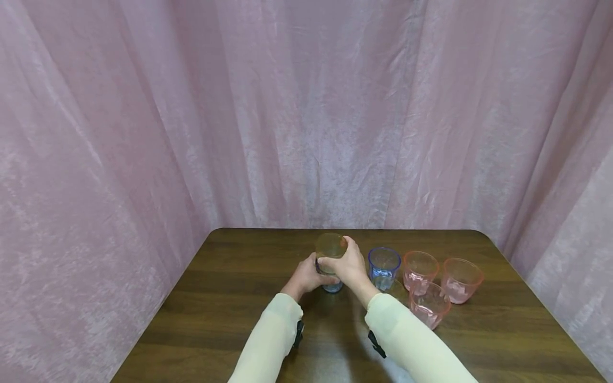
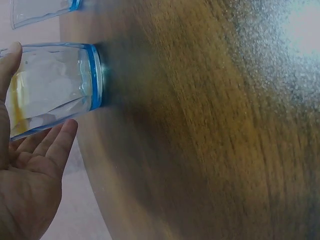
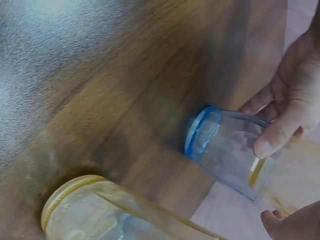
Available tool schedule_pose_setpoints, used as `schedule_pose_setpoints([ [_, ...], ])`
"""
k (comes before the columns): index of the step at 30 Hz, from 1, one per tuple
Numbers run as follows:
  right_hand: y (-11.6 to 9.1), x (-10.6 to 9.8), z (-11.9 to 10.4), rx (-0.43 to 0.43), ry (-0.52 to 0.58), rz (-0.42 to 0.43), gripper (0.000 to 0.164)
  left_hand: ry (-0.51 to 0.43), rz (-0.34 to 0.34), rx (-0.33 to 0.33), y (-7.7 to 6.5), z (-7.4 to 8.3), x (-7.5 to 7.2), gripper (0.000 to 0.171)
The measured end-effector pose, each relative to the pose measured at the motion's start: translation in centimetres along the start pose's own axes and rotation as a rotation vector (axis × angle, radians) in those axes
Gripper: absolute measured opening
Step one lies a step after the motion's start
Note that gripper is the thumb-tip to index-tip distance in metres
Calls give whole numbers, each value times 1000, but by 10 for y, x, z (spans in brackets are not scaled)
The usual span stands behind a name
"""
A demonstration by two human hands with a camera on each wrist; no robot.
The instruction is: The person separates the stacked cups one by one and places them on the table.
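Near the far middle of the table, a clear blue-tinted glass (image 1: 332, 288) stands upright. My left hand (image 1: 305, 275) grips it, with the thumb on one side and the fingers around the other. A yellow-tinted glass (image 1: 330, 242) is held above by my right hand (image 1: 351, 266), thumb and fingers around its upper part. Its yellow base (image 3: 257, 171) sits down inside the blue glass in the right wrist view. In the left wrist view, the blue glass's bottom (image 2: 96, 75) is right at the table surface.
To the right stand another blue-rimmed glass (image 1: 384, 260) and three pink glasses, one nearest (image 1: 429, 306), one at the back (image 1: 420, 266) and one rightmost (image 1: 461, 282). Another yellow glass (image 3: 75, 210) stands close by my right wrist. A pink curtain (image 1: 306, 117) hangs behind the wooden table (image 1: 230, 298).
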State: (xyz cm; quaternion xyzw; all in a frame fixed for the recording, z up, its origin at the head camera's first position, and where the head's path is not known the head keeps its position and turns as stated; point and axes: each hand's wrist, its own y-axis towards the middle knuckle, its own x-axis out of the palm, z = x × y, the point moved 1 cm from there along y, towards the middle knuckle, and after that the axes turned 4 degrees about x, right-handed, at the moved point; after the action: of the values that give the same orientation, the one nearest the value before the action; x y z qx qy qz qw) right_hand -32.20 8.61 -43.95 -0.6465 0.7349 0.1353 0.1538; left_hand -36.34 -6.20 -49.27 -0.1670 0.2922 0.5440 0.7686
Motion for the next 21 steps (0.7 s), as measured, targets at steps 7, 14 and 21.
schedule_pose_setpoints([
  [7,-4,-9,-14,0,39,12,107,5,3,-27,-1,-1,0,96],
  [14,-11,-31,-35,-17,67,-19,110,-38,4,-21,-1,0,-2,94],
  [21,-23,-64,-50,-70,74,-85,111,-7,8,-25,1,0,0,92],
])
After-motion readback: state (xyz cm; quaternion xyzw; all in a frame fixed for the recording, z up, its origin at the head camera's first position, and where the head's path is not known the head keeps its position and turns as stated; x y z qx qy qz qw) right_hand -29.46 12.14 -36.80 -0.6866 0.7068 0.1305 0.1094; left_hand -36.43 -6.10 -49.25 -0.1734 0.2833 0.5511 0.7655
